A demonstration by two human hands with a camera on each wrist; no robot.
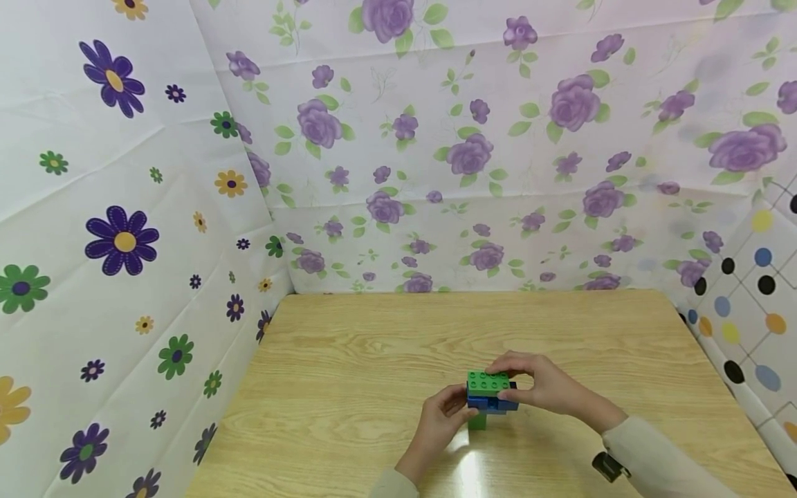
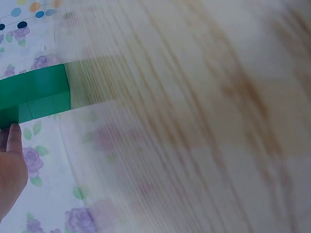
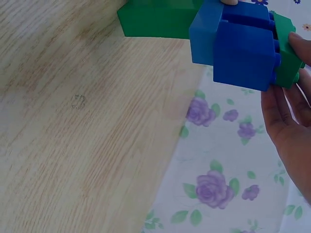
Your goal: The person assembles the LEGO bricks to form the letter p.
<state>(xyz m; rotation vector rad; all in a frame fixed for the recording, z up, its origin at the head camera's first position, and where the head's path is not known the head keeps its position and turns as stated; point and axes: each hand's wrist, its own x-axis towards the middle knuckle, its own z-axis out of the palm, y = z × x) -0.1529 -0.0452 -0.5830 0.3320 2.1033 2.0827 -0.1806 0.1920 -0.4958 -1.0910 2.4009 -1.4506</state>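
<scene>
A small stack of toy building bricks stands on the wooden table. Its top is a flat green studded brick [image 1: 488,382], and under it lie several blue bricks [image 3: 244,56]. Below those, a narrower green column [image 2: 47,92] reaches down to the tabletop. My left hand [image 1: 438,420] grips the left side of the stack at the blue bricks, thumb in front. From the right, my right hand [image 1: 548,389] pinches the top green brick between thumb and fingers. Most of the left hand is out of frame in the left wrist view.
The wooden table [image 1: 373,360] spreads around the stack. Behind it hangs a cloth with purple roses [image 1: 470,153]; a daisy-print cloth [image 1: 124,241] covers the left side and a dotted one [image 1: 766,325] the right. A dark device [image 1: 607,466] sits at the right sleeve.
</scene>
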